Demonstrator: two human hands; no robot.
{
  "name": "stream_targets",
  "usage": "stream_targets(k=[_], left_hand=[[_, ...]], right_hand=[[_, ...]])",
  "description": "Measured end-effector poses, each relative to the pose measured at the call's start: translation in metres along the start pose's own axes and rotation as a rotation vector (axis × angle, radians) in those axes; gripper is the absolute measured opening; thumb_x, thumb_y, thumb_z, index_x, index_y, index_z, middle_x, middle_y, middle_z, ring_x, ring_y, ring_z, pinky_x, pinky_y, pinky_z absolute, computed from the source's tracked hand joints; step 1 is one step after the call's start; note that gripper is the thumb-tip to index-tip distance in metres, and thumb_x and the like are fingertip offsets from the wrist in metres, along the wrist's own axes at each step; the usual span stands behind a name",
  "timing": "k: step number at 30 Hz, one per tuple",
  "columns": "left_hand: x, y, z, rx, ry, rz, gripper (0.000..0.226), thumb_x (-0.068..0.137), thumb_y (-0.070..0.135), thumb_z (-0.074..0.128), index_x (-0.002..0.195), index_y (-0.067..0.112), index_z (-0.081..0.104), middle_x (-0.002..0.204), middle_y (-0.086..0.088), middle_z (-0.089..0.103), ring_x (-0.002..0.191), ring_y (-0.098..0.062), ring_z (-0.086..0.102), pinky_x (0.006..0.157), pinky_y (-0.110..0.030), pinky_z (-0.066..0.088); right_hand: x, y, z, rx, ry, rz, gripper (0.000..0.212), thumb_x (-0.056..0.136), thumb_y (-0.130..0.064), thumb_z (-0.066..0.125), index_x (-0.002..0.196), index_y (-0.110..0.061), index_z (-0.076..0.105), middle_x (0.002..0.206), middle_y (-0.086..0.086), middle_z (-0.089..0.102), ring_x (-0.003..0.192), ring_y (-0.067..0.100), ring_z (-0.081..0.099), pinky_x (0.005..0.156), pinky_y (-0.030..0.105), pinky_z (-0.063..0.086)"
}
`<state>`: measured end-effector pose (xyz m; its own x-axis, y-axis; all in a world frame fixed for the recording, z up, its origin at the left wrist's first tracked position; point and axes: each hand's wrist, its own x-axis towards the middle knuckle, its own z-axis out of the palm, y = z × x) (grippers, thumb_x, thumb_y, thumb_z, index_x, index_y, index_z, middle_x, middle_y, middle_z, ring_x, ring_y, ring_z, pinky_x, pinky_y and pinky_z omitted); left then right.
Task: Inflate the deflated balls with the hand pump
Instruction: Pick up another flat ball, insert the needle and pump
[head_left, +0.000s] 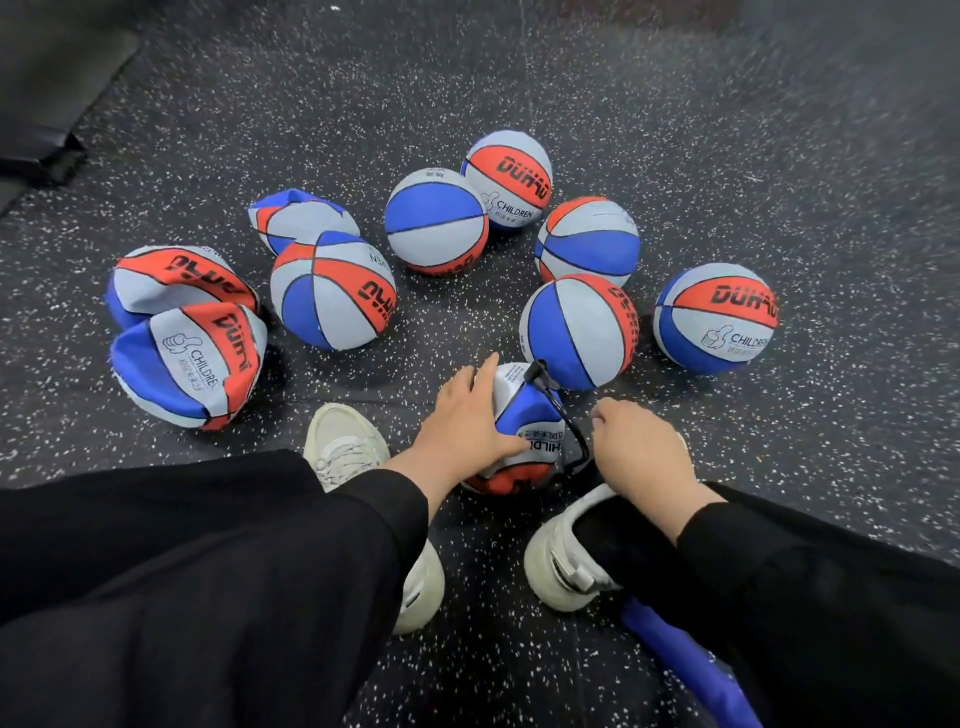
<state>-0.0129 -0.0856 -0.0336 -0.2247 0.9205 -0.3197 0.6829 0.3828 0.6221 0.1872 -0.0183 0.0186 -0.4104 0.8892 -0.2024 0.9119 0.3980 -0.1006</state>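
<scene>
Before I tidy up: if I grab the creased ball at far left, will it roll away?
Probably not. The creased ball is caved in and folded, so it should stay put and flop in the hand. It likely feels light and limp. The round ball at far right would roll readily.

The blue pump (691, 670) is mostly hidden under the right sleeve (810, 597) and cut off by the bottom edge. The right hand (641, 457) hides its fingertips and the lower end of the black hose (569, 421). Floor corners blur.

White shoes (347, 441) stand on speckled rubber floor (727, 130); black mat (47, 78) far left.
</scene>
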Motion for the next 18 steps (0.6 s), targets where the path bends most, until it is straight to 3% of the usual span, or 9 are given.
stream_targets(k=[2, 6, 8, 12, 15, 18], left_hand=[[0.002, -0.003, 0.001, -0.009, -0.001, -0.003, 0.125, 0.074, 0.06, 0.081, 0.161, 0.035, -0.005, 0.165, -0.005, 0.013, 0.152, -0.035, 0.015, 0.12, -0.055, 0.027], [0.006, -0.003, 0.001, 0.001, 0.006, -0.018, 0.126, 0.073, 0.06, 0.081, 0.161, 0.034, -0.005, 0.164, -0.006, 0.016, 0.151, -0.035, 0.016, 0.12, -0.056, 0.028], [0.006, -0.003, 0.002, 0.007, 0.011, -0.015, 0.126, 0.073, 0.059, 0.081, 0.161, 0.034, -0.005, 0.164, -0.005, 0.016, 0.151, -0.035, 0.017, 0.119, -0.056, 0.029], [0.005, -0.003, 0.003, 0.006, 0.034, -0.005, 0.123, 0.074, 0.057, 0.081, 0.161, 0.035, -0.004, 0.163, -0.005, 0.018, 0.15, -0.036, 0.019, 0.118, -0.055, 0.031], [-0.003, -0.001, 0.004, 0.01, 0.015, 0.002, 0.122, 0.076, 0.055, 0.08, 0.162, 0.032, -0.003, 0.164, -0.005, 0.016, 0.151, -0.034, 0.016, 0.118, -0.055, 0.031], [-0.008, 0.002, 0.0, 0.012, 0.013, 0.009, 0.121, 0.077, 0.057, 0.079, 0.162, 0.032, -0.003, 0.166, -0.005, 0.013, 0.152, -0.032, 0.013, 0.118, -0.056, 0.031]], right_hand=[[0.005, -0.002, -0.027, 0.017, 0.023, -0.004, 0.025, 0.099, -0.02, 0.045, 0.117, -0.02, 0.062, 0.108, 0.008, 0.069, 0.098, 0.033, 0.064, 0.078, 0.038, 0.047], [0.029, -0.009, -0.101, 0.064, 0.12, -0.023, 0.028, 0.095, -0.021, 0.05, 0.116, -0.027, 0.068, 0.113, 0.004, 0.072, 0.103, 0.032, 0.064, 0.084, 0.038, 0.051], [0.034, -0.009, -0.114, 0.028, 0.085, -0.04, 0.027, 0.094, -0.018, 0.051, 0.113, -0.025, 0.07, 0.114, 0.004, 0.07, 0.105, 0.031, 0.061, 0.078, 0.035, 0.045], [0.02, -0.002, -0.068, -0.004, 0.274, 0.038, 0.019, 0.095, -0.014, 0.049, 0.102, -0.012, 0.067, 0.093, 0.017, 0.07, 0.086, 0.04, 0.065, 0.068, 0.038, 0.045], [-0.009, -0.005, -0.02, -0.117, 0.195, -0.028, 0.006, 0.09, -0.009, 0.058, 0.084, -0.009, 0.06, 0.082, 0.012, 0.063, 0.072, 0.036, 0.065, 0.055, 0.033, 0.035], [-0.016, -0.008, -0.003, -0.176, 0.137, -0.141, 0.014, 0.071, -0.003, 0.072, 0.068, -0.01, 0.06, 0.072, 0.006, 0.055, 0.06, 0.03, 0.061, 0.046, 0.026, 0.02]])
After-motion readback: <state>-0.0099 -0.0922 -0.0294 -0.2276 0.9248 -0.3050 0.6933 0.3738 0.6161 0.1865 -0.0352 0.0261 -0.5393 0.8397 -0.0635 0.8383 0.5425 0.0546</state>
